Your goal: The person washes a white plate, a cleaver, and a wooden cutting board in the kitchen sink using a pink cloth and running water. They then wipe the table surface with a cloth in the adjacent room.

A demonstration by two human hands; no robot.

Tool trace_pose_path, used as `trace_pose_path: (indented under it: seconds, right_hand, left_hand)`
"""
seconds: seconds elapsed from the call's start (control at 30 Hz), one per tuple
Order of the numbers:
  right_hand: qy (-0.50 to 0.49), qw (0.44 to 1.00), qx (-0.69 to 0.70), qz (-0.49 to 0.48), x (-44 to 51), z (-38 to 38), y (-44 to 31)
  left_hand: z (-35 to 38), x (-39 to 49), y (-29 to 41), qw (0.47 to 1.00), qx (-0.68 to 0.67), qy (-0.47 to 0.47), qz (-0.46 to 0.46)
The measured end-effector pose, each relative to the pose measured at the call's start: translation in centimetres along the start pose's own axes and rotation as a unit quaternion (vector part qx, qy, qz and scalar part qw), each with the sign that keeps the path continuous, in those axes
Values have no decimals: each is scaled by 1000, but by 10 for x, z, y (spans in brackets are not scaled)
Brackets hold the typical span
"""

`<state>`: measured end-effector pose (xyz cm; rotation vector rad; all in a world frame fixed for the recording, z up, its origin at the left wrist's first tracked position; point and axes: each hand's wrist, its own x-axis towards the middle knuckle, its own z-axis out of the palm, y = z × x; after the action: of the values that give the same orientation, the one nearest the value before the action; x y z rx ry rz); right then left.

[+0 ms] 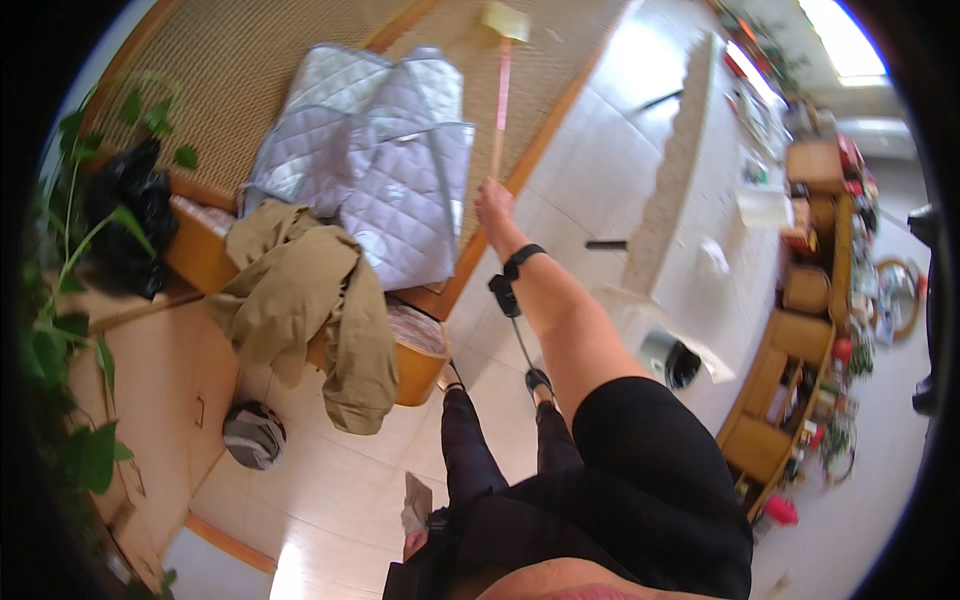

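Observation:
My right hand (493,208) reaches far forward, closed around the lower end of a pink-and-wood stick (502,97). At its far end, a pale yellow, blocky head (507,21) rests on or just above a woven mat (420,34); I cannot tell which. Left of the stick lies a folded quilted pad (390,165) in pale lilac and grey. My left hand (414,541) hangs low by my hip, mostly hidden by my dark clothing. It grips a crumpled grey-beige cloth or paper (417,504).
Khaki trousers or similar clothing (307,292) drape over a wooden stool or bench end (420,360). A camouflage-patterned round object (255,435) sits on the tiled floor. Potted vines (75,360) and a black plastic bag (131,217) stand left. On the right is a pale table (705,217).

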<state>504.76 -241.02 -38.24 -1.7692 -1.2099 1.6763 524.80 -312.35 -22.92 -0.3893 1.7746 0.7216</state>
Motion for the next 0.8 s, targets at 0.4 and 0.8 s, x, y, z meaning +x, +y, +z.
trace_pose_path:
  seconds: [0.4, 0.8]
  right_hand:
    - [-150, 945, 45, -286, -256, -110, -128]
    - [7, 889, 171, -425, -394, -352, -292]
  left_hand:
    - [-64, 62, 139, 956, 238, -119, 119]
    - [-25, 55, 219, 896, 366, -148, 204]
